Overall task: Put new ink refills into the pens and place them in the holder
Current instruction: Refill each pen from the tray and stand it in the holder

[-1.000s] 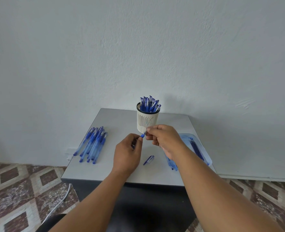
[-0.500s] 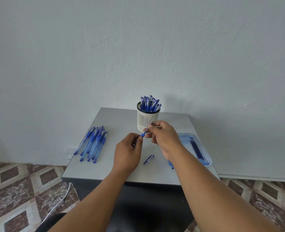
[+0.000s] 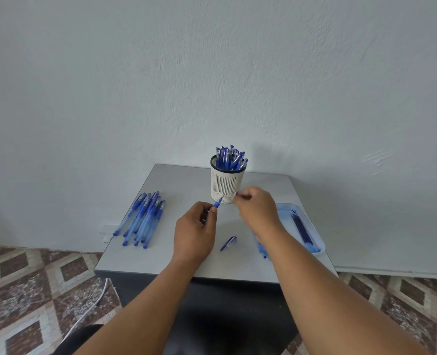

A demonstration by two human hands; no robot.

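My left hand (image 3: 194, 231) grips a blue pen whose tip (image 3: 217, 202) points up toward the white slotted holder (image 3: 227, 184). The holder stands at the back of the table and holds several capped blue pens (image 3: 230, 158). My right hand (image 3: 257, 208) is just right of the pen tip and apart from it. Its fingers are curled and pinched together, with a small pale piece (image 3: 237, 193) showing at the fingertips. A loose pen cap (image 3: 229, 243) lies on the table between my forearms.
Several blue pens (image 3: 144, 219) lie in a pile at the table's left. A clear blue tray (image 3: 314, 245) at the right holds dark refills (image 3: 302, 230). More blue pieces (image 3: 262, 248) lie partly hidden under my right forearm. A white cable (image 3: 89, 308) runs over the tiled floor.
My right hand has let go of the pen tip and pulled away to the right. My left hand has held the pen in place.
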